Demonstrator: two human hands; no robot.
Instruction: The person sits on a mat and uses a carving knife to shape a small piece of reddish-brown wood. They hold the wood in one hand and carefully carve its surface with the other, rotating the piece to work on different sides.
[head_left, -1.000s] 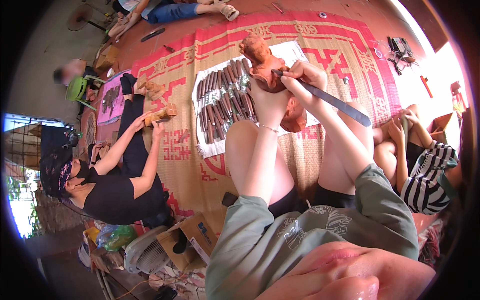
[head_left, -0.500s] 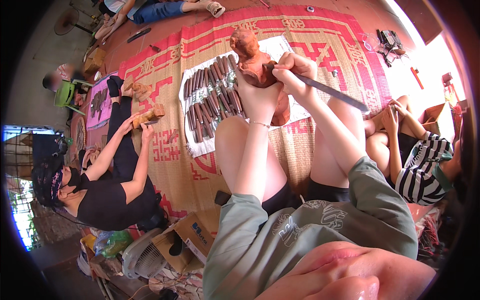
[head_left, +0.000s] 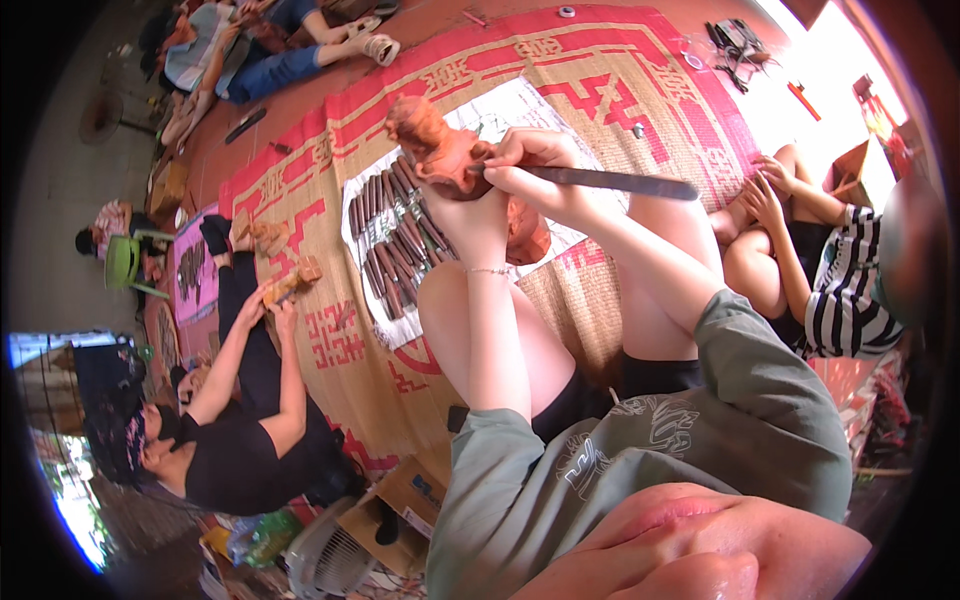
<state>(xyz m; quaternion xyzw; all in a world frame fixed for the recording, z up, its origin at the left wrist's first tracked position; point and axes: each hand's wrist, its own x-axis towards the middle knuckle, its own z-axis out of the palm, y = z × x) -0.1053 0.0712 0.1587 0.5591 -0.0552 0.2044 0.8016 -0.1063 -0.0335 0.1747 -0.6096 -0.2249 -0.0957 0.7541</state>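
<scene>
A reddish-brown carved wooden figure point(head_left: 437, 140) tilts to the left above the white cloth point(head_left: 362, 320). My left hand point(head_left: 468, 218) is closed around it from below. My right hand point(head_left: 540, 163) pinches a long, flat, dark tool point(head_left: 640, 183), whose exact kind I cannot make out. Its near end meets the carving's side, while the long end sticks out to the right past my wrist. Behind my left wrist shows another rounded reddish wooden part point(head_left: 527, 235); whether it joins the figure is hidden. Several brown-handled hand tools point(head_left: 395, 240) lie in rows on the cloth.
A patterned straw mat point(head_left: 345, 270) spreads beneath. At left, a person in black point(head_left: 240, 460) holds a yellowish wooden piece point(head_left: 292, 283). Another person in stripes point(head_left: 850, 280) sits close at right. A cardboard box point(head_left: 400, 510) and a fan point(head_left: 330, 555) stand at lower left.
The carving and both my hands appear further left in the picture, partly because the view has shifted. The long tool now lies closer to level. My grips stay the same.
</scene>
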